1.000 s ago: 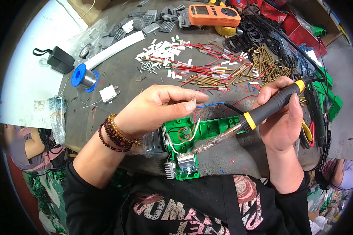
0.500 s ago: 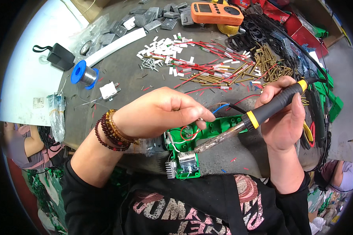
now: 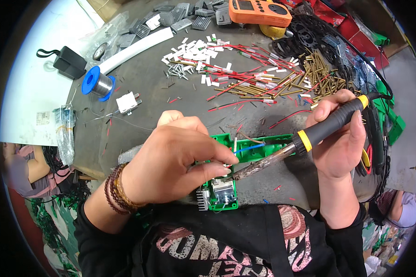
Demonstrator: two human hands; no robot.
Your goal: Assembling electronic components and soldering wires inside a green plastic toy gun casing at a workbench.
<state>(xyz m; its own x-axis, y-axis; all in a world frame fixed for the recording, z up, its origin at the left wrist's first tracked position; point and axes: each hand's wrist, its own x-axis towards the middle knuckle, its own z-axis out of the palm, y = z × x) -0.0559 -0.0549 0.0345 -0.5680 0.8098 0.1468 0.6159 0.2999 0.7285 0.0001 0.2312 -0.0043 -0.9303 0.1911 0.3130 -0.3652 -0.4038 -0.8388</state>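
My right hand (image 3: 336, 147) is closed around the black, yellow-banded handle of a soldering iron (image 3: 330, 121). The iron's metal barrel slants down left, its tip close to my left fingertips. My left hand (image 3: 178, 159) pinches a thin wire between thumb and forefinger; the fingers hide most of it. Beneath both lies an opened green plastic housing (image 3: 268, 147). A blue wire (image 3: 249, 148) and a white one rise from it by my left forefinger. The housing's lower end carries a clear-covered part (image 3: 224, 194) and a finned grey heat sink (image 3: 202, 201).
A blue solder spool (image 3: 98, 84) and white plug-like part (image 3: 127, 102) lie at left. Red wires (image 3: 252, 74), brass rods (image 3: 323, 71) and white pieces (image 3: 196, 50) are heaped farther back. An orange meter (image 3: 260, 11) stands at the back; pliers (image 3: 366, 159) lie at right.
My left hand has come down and left toward the housing's corner, its fingertips now beside the iron's tip. The blue wire has shifted. My right hand and the iron have moved slightly right.
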